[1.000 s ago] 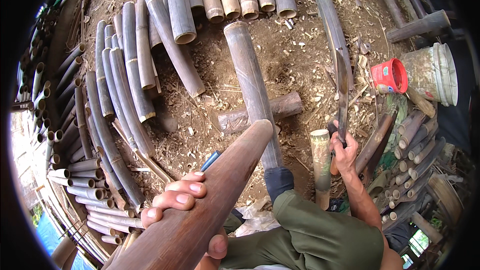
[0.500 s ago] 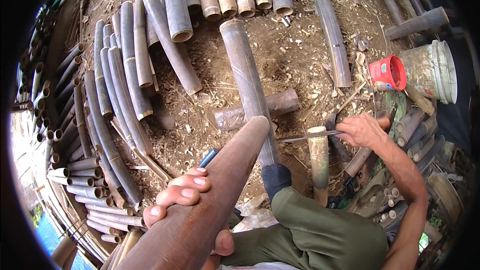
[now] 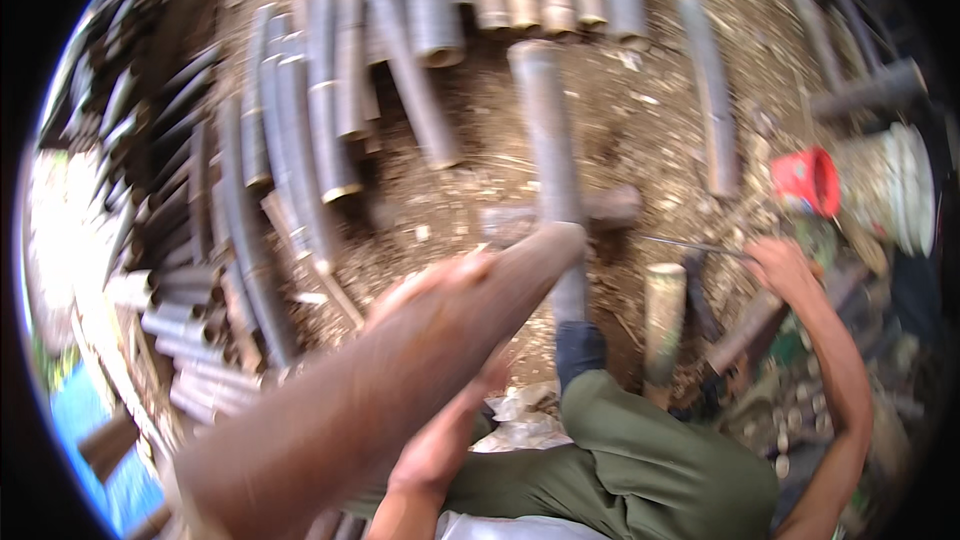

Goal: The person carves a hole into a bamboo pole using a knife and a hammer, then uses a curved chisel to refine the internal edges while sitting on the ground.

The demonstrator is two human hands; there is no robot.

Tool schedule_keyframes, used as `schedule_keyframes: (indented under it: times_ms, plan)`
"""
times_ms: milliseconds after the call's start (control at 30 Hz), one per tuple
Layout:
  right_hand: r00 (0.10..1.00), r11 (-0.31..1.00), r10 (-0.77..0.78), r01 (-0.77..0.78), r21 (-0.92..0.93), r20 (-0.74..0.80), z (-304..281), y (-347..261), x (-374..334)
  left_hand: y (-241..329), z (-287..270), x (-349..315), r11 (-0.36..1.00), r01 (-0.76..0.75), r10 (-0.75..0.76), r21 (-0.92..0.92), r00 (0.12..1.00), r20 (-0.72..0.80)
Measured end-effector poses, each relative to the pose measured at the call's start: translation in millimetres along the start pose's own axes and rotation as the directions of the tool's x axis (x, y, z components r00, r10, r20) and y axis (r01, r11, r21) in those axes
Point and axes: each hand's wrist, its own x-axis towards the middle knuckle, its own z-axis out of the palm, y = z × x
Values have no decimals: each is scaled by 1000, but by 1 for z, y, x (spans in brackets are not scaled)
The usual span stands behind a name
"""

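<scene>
A thick brown bamboo pole (image 3: 380, 395) slants from the lower left, its narrow end in front of a grey length (image 3: 546, 130). The left hand (image 3: 445, 440) clasps it, fingers wrapped around. The right hand (image 3: 782, 266), somewhat blurred, seems clenched on a thin blade (image 3: 690, 243) near a short upright post (image 3: 664, 325).

Cut bamboo lengths (image 3: 325, 90) and scattered shavings (image 3: 655, 140) mark a dirt-floored workshop.

Open ground (image 3: 640, 130) is stretching between the middle pole (image 3: 550, 130) and the outer pole (image 3: 714, 105), a short log (image 3: 612, 207) poking into its near end; a post (image 3: 664, 315) is standing near the knife (image 3: 700, 247), and the thick pole (image 3: 375, 390) is apparently blocking the blurred left side
</scene>
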Motion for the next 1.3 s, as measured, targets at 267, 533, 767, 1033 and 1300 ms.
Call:
schedule_keyframes:
  times_ms: [267, 533, 767, 1033, 1300]
  plan:
    - [962, 905, 223, -145, 399, -158, 24, -75, -14, -148, -87, 74, 742, 549, -665, -385, 532, -523]
    - [868, 617, 474, -206, 759, -150, 60, -126, 24, -296, -211, 69, 483, 681, -302, 550, 719, -626]
    - [841, 575, 339, 171, 800, -423, 20, -221, 97, -76, 53, 52, 536, 664, -385, -521, 742, 549]
    - [610, 513, 792, -655, 555, -11, 169, -173, -43, -93, 7, 83, 503, 615, -601, -607, 754, 265]
    - [636, 419, 772, -526, 740, 15, 244, -191, -106, -141, -23, 69, 655, 603, -565, -455, 791, 234]
